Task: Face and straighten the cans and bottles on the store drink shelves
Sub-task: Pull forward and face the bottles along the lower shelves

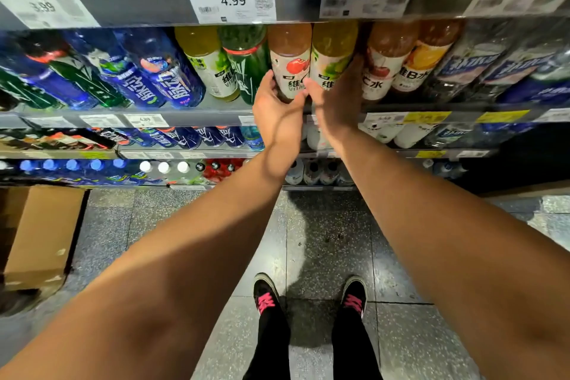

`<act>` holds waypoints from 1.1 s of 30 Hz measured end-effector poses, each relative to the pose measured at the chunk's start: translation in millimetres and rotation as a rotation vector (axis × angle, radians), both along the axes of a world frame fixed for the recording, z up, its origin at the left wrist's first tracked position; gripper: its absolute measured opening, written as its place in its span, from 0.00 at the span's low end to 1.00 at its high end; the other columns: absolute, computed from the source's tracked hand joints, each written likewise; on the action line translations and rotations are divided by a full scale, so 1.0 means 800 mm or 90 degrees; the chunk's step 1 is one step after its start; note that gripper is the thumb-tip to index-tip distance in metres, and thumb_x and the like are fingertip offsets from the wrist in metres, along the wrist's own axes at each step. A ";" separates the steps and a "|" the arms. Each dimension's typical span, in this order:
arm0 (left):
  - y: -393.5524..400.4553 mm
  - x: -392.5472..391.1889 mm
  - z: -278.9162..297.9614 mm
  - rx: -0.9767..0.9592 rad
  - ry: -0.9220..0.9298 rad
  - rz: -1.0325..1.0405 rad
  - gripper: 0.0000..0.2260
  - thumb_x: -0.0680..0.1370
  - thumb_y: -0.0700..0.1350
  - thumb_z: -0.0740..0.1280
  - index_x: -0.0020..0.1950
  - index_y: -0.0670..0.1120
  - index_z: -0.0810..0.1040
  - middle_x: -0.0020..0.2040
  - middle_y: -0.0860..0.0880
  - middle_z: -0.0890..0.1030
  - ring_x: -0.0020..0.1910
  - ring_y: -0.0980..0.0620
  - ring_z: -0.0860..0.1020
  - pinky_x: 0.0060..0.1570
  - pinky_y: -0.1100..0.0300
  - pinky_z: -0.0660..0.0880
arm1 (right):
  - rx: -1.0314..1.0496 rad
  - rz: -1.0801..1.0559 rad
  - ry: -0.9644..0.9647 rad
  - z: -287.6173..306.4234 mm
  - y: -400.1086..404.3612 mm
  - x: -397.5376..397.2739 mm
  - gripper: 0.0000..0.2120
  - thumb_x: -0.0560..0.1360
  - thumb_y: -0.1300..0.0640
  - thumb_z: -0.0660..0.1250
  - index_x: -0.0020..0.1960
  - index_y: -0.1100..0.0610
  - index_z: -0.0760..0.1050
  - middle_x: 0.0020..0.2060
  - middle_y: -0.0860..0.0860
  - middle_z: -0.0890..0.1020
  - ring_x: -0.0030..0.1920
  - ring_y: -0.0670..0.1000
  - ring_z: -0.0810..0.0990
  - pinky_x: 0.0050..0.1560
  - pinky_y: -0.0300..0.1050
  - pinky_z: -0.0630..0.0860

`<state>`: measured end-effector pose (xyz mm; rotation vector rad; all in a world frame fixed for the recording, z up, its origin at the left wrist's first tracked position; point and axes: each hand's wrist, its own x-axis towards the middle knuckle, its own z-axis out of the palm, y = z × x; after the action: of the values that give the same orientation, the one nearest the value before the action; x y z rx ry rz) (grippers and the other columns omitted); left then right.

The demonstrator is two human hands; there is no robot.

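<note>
At the centre of the frame the left hand (279, 105) curls around the lower part of a plastic bottle of reddish-brown drink with a white label showing a red apple (290, 55), fingers on its left side and thumb crossing its front. The right hand (334, 99) wraps around the neighbouring plastic bottle of yellow-green drink with a white label showing green fruit (333, 52), its fingers reaching behind the bottle's right side, where their tips are hidden. Both bottles stand on the grey metal shelf (197, 112) in the upper middle of the frame; their caps are cut off by the shelf edge above, which carries white price tags (231, 0) reading 4.99. The lower parts of both labels are covered by the hands. Left of them stand a dark green bottle (246, 62), a pale yellow one (206, 62) and blue bottles (166, 71); right of them, more fruit-labelled bottles (385, 58). Tags at the frame's corners are blurred. A brown cardboard box (43, 234) sits on the floor at lower left.
</note>
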<state>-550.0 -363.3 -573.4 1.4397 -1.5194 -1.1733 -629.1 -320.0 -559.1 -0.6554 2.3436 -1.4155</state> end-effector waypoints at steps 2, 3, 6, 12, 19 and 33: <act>-0.003 0.001 -0.004 0.008 0.003 -0.002 0.27 0.67 0.40 0.79 0.65 0.44 0.77 0.53 0.51 0.82 0.47 0.57 0.80 0.52 0.62 0.78 | 0.007 -0.030 0.018 -0.004 -0.004 0.000 0.44 0.69 0.53 0.77 0.76 0.65 0.59 0.72 0.60 0.69 0.72 0.57 0.69 0.72 0.41 0.61; -0.005 0.001 -0.005 0.014 0.004 -0.001 0.28 0.67 0.41 0.79 0.66 0.45 0.77 0.54 0.51 0.82 0.49 0.56 0.81 0.53 0.60 0.79 | 0.014 -0.041 0.024 -0.004 -0.005 0.000 0.43 0.68 0.53 0.78 0.75 0.65 0.60 0.71 0.60 0.71 0.70 0.57 0.70 0.71 0.43 0.64; -0.006 0.001 -0.005 0.026 0.018 -0.002 0.28 0.66 0.41 0.79 0.65 0.46 0.77 0.53 0.50 0.83 0.50 0.54 0.81 0.56 0.55 0.80 | 0.043 -0.049 0.045 -0.003 -0.006 -0.001 0.41 0.69 0.52 0.77 0.74 0.64 0.62 0.69 0.59 0.73 0.69 0.58 0.72 0.69 0.45 0.67; -0.001 -0.001 0.005 0.049 0.047 0.014 0.26 0.67 0.40 0.80 0.64 0.44 0.78 0.47 0.55 0.80 0.43 0.61 0.79 0.53 0.63 0.78 | -0.039 -0.082 -0.024 -0.001 0.011 0.003 0.34 0.64 0.56 0.77 0.65 0.59 0.68 0.56 0.54 0.80 0.52 0.54 0.79 0.53 0.46 0.75; 0.003 -0.011 0.009 0.055 0.050 0.055 0.25 0.67 0.41 0.80 0.63 0.42 0.78 0.43 0.57 0.78 0.37 0.70 0.75 0.42 0.73 0.73 | -0.132 -0.134 -0.080 0.017 0.031 0.010 0.40 0.62 0.54 0.78 0.69 0.61 0.67 0.55 0.53 0.82 0.51 0.50 0.80 0.55 0.40 0.76; -0.015 -0.048 0.007 0.021 -0.100 0.030 0.32 0.64 0.50 0.82 0.62 0.45 0.72 0.55 0.47 0.83 0.56 0.46 0.80 0.59 0.53 0.76 | -0.266 -0.165 -0.176 0.012 0.176 -0.016 0.33 0.68 0.60 0.80 0.67 0.64 0.69 0.58 0.55 0.82 0.57 0.49 0.82 0.57 0.42 0.79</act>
<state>-588.2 -375.5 -567.5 1.6134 -1.5676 -1.0834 -641.8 -179.0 -549.8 -0.2327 1.9868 -1.9970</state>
